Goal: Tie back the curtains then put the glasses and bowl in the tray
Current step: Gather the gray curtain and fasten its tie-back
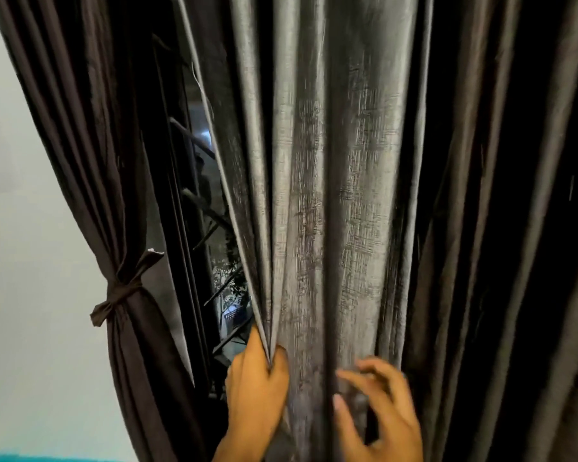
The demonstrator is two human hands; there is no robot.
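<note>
The left hand (256, 381) is pinching the near edge of the grey curtain (331, 195), with folds of cloth bunched between thumb and curled fingers. The right hand (377, 405) is hovering just beside it on the cloth, fingers spread and loosely curled, gripping nothing; it is blurred, so contact with the fabric cannot be confirmed.

The grey curtain is hanging loose and covering most of the window (211, 228). Farther left, the brown curtain (90, 161) is already gathered and bound by a tie-back (114, 300) knotted round it, against the white wall (20, 261).

Step in hand, by judgement: gathering the second curtain for tying back. The next move is calling for the right hand to sweep the remaining folds toward the left hand, forming one bundle, and then for a tie to be found and wrapped round it. No tie for this curtain is in view. The glasses, bowl and tray are not in view.
</note>
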